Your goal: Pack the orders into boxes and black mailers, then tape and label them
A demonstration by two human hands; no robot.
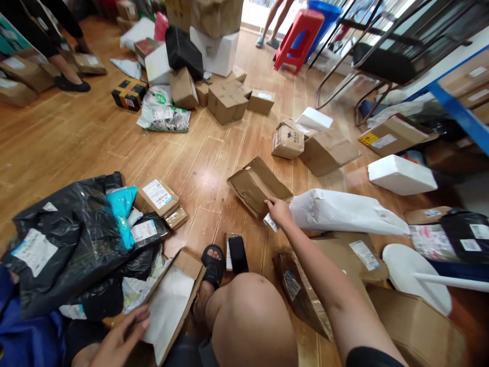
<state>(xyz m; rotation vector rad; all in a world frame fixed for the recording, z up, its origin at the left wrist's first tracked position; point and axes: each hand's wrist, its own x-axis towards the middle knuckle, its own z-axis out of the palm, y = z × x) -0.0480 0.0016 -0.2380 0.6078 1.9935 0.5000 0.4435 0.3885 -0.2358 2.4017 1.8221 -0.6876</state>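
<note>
In the head view, my only one, my right hand (pixel 280 211) curls at the near corner of an open brown cardboard box (pixel 255 183) on the wooden floor (pixel 202 163), just beside a long parcel in white wrapping (pixel 344 211); I cannot tell whether that grip pinches the card or merely rests there. My left hand (pixel 124 336) is loosely spread, fingers at the edge of a shallow brown cardboard box with a white lining (pixel 170 290). To handle these well, I would take a firm wall rather than a loose flap, which could bend or tear, keep the card clear of the parcel, and swing nothing low over the black phone (pixel 239 255) near my knee.
</note>
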